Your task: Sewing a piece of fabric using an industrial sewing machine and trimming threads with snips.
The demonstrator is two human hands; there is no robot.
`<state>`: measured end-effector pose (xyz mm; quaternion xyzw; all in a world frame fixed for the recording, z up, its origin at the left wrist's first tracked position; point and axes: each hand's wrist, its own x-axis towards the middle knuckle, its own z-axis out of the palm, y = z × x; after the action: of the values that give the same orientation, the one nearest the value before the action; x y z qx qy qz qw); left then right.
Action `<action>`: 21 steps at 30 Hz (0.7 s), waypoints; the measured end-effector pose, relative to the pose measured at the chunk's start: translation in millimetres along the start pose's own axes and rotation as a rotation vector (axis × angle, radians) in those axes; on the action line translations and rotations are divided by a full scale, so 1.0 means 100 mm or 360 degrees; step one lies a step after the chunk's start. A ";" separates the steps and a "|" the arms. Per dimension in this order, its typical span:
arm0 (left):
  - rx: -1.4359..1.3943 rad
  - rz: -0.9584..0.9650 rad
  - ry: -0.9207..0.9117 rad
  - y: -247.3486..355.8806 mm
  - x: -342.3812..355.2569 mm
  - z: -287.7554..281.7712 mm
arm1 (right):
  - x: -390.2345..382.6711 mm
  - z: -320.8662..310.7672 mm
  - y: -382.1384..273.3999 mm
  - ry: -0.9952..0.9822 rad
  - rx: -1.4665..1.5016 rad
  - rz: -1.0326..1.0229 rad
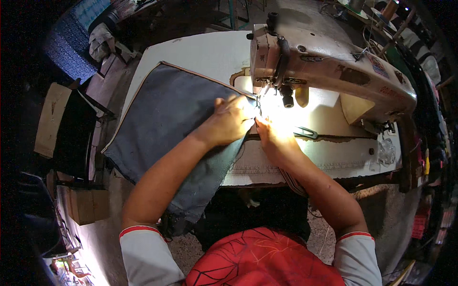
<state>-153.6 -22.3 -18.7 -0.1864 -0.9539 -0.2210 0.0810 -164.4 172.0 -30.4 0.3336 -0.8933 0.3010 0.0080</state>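
The left hand (pixel 231 119), loosely curled, presses the grey fabric panel (pixel 167 105) beneath and left of it; glare hides whether the right hand (pixel 275 136) pinches its edge. Its overhang could skew stitching; hands this near the sewing machine (pixel 329 62) risk pricking.

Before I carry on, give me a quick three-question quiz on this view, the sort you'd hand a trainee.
1. Multiple choice: what colour is the large cloth? A) bright yellow B) grey-blue C) orange
2. True or false: the left hand is on the cloth.
3. Fill in the blank: seen from the worker's place, the sewing machine stands to the ____ of the cloth.

Key: 1 B; 2 true; 3 right.
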 end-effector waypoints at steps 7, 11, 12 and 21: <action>0.0174 0.0140 0.0054 0.10 -0.20 -0.03 | -0.07 -0.04 -0.11 0.0074 0.0083 -0.0063; 0.0189 0.0150 0.0073 0.13 -0.21 -0.01 | -0.08 -0.01 -0.04 0.0214 0.0119 -0.0183; 0.0203 0.0141 0.0078 0.14 -0.22 -0.01 | -0.09 -0.01 -0.03 0.0177 0.0134 -0.0117; 0.0315 0.0108 0.0183 0.21 -0.26 0.08 | -0.01 -0.03 -0.09 0.0181 0.0058 0.0108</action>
<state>-121.8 -9.3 -24.0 -0.1968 -0.9579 -0.1332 0.1610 -158.3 168.9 -23.5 0.2856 -0.8966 0.3359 0.0424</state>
